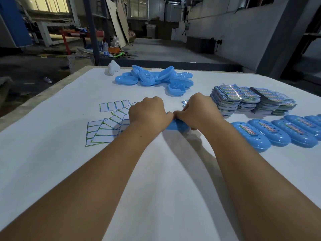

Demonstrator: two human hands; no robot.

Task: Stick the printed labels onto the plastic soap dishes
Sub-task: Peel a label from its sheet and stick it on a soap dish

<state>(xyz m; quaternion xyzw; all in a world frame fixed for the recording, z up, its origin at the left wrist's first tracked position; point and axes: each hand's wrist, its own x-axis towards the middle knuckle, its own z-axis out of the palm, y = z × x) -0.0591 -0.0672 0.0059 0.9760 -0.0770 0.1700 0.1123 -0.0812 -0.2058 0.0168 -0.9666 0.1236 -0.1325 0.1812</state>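
Left hand (150, 113) and right hand (196, 112), fingers curled, pinch the blue oval plastic soap dish (177, 125). Likely pressing its label down. Next: set it beside the 5 labelled dishes (278, 133).

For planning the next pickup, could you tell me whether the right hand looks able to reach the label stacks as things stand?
Probably yes: the right hand is beside the label stacks, with nothing between, though it now grips the soap dish.

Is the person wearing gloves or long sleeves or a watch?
No. The left hand and right hand are bare, with no gloves, rings or watch showing. Both forearms are bare too; no sleeve shows anywhere in view.
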